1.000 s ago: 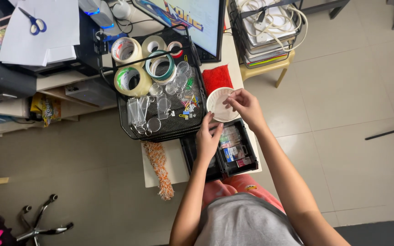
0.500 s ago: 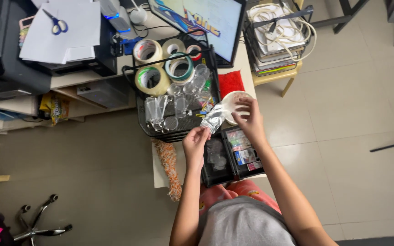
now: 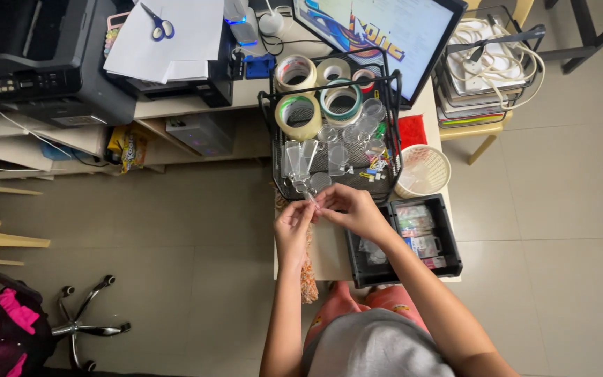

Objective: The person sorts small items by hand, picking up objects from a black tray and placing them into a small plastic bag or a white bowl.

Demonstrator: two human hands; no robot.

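A small clear piece point(image 3: 310, 200), too tiny to make out, is pinched between both hands just below the front edge of the black wire tray point(image 3: 273, 139). The left hand point(image 3: 293, 223) and right hand point(image 3: 350, 209) both close their fingertips on it, touching each other. Inside the tray lie tape rolls point(image 3: 299, 115) and clear containers. Right of the tray sits a white basket point(image 3: 423, 169); below that, a black box point(image 3: 403, 241).

both hands, left hand point(image 3: 293, 222) and right hand point(image 3: 349, 208), pinched together on a small clear item point(image 3: 310, 198) beside the black mesh tray point(image 3: 278, 150)
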